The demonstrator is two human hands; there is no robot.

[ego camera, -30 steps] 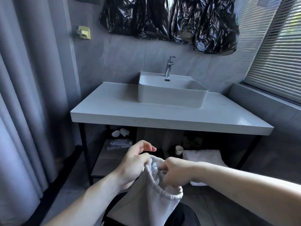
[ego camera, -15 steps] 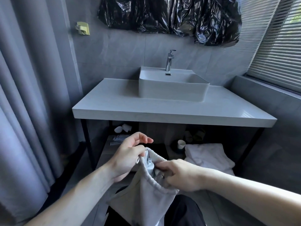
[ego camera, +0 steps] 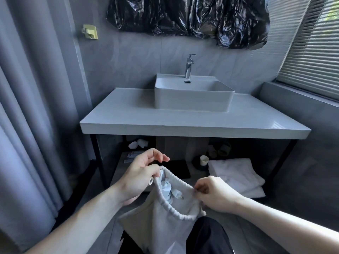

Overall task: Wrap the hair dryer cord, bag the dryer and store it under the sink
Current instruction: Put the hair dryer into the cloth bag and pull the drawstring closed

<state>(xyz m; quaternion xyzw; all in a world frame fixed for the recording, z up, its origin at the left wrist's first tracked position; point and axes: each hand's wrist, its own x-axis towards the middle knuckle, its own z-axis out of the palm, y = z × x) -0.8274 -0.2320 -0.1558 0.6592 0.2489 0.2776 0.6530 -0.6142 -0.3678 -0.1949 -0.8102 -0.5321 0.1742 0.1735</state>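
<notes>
Since half a second ago the right hand [ego camera: 215,194] has moved out to the right and pulled the mouth of the bag [ego camera: 165,222] wider, so more of the inside shows.

From the head camera, the left hand [ego camera: 141,177] pinches the left rim of the grey cloth bag between thumb and first finger, and its other fingers are lifted and loosely bent. The right hand pinches the right rim with curled fingers. Both grips are tight on the cloth. The bag hangs between the hands, in front of the person's dark trousers [ego camera: 207,237]. Its bottom is cut off by the lower edge of the picture.

Inside the bag is the hair dryer [ego camera: 166,186]. Only a small pale part of it shows, with the plug [ego camera: 177,194] next to it. The rest is hidden by the cloth, and I cannot tell how the cord is wrapped.

Behind the hands stands the table [ego camera: 183,121] with a white sink [ego camera: 192,96] and a tap [ego camera: 189,66]. Under it is a dark shelf [ego camera: 119,169] with folded white towels [ego camera: 236,175], a small cup [ego camera: 204,160] and some little things too dim to make out. Black plastic [ego camera: 187,17] hangs on the wall above. A curtain [ego camera: 27,107] hangs on the left and blinds [ego camera: 311,48] are on the right.
</notes>
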